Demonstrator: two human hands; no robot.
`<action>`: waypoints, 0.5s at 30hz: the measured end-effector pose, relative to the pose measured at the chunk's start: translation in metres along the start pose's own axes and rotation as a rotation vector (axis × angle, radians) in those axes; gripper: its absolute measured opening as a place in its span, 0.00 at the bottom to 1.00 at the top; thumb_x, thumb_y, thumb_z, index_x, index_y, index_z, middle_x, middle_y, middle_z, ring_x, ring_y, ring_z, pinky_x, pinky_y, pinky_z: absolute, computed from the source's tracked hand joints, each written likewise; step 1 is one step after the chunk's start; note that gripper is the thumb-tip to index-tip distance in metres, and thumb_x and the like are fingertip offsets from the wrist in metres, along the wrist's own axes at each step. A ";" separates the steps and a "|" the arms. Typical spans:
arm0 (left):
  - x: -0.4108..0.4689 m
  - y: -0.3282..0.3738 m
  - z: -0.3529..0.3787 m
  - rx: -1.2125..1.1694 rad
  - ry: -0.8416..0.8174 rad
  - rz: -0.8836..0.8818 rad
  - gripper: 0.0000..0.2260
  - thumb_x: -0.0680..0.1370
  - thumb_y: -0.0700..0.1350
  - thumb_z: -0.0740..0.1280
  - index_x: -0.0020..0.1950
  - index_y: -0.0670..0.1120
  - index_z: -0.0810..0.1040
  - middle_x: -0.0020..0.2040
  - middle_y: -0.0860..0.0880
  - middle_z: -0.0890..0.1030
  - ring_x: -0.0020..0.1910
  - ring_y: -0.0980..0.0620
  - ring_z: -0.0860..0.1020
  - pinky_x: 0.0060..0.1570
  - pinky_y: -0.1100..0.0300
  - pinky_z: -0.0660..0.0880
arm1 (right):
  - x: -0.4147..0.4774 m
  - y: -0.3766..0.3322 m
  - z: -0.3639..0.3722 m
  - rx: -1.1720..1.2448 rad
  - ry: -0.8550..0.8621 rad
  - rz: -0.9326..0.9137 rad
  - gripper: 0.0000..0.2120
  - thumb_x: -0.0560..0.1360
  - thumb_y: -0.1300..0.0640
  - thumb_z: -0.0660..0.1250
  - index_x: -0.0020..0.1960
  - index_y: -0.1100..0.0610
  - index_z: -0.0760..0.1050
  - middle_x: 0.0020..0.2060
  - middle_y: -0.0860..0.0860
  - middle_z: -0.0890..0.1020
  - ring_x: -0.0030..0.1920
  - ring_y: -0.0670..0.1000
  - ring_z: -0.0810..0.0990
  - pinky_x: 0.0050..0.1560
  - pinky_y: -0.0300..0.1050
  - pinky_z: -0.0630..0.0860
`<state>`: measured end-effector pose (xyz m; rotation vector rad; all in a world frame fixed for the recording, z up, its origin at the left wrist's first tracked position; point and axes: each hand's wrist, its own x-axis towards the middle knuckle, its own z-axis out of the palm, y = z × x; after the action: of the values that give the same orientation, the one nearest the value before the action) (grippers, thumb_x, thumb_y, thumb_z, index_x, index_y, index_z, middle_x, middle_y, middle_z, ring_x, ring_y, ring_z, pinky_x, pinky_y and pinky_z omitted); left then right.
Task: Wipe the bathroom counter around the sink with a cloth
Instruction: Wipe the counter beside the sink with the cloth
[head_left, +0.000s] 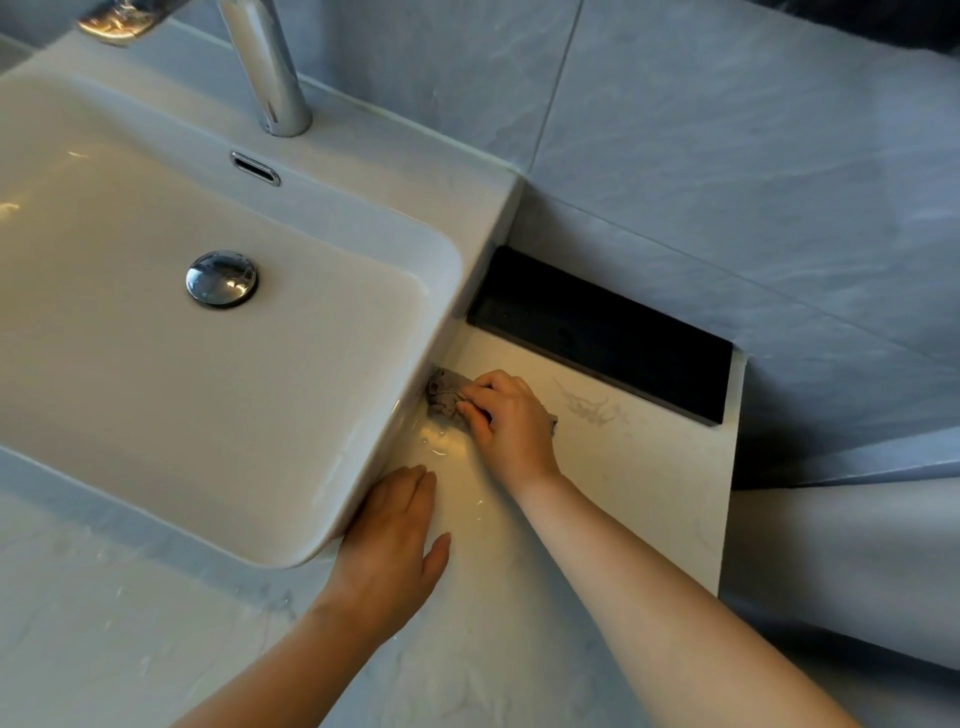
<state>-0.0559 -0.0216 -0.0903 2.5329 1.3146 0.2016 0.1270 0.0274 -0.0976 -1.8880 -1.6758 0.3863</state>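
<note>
A grey cloth (445, 393) lies bunched on the pale marble counter (639, 483), right against the side wall of the white sink (447, 244). My right hand (511, 421) covers most of the cloth and presses it down, fingers bent over it and pointing toward the sink. My left hand (392, 540) rests flat on the counter at the sink's front right corner, fingers straight and together, holding nothing. Wet shine shows on the counter between the two hands.
A chrome tap (270, 73) rises behind the basin, with a chrome drain plug (222, 279) in its floor. A black rectangular tray (602, 332) sits along the grey tiled wall behind the cloth. The counter ends in an edge at the right (727, 467).
</note>
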 end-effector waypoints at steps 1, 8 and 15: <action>-0.001 -0.001 0.001 0.001 0.001 0.002 0.28 0.66 0.52 0.76 0.60 0.39 0.78 0.56 0.45 0.80 0.53 0.46 0.80 0.55 0.53 0.76 | -0.006 -0.003 -0.001 0.003 -0.022 -0.002 0.07 0.75 0.57 0.67 0.49 0.57 0.82 0.42 0.52 0.79 0.44 0.52 0.75 0.39 0.46 0.72; -0.005 0.001 0.003 0.051 -0.029 -0.026 0.30 0.73 0.61 0.55 0.62 0.42 0.78 0.60 0.45 0.79 0.57 0.46 0.77 0.57 0.53 0.74 | -0.019 -0.003 -0.046 0.096 0.048 0.159 0.08 0.76 0.58 0.66 0.51 0.56 0.82 0.43 0.48 0.78 0.44 0.46 0.75 0.42 0.32 0.70; -0.009 0.002 0.006 0.060 -0.101 -0.049 0.31 0.73 0.62 0.55 0.64 0.42 0.77 0.63 0.44 0.77 0.59 0.43 0.77 0.59 0.51 0.71 | 0.005 0.048 -0.078 -0.118 0.099 0.165 0.09 0.76 0.59 0.66 0.54 0.59 0.81 0.46 0.51 0.79 0.47 0.51 0.76 0.43 0.41 0.73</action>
<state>-0.0583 -0.0309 -0.0951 2.5206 1.3608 0.0248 0.2108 0.0127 -0.0640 -2.1047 -1.5124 0.2586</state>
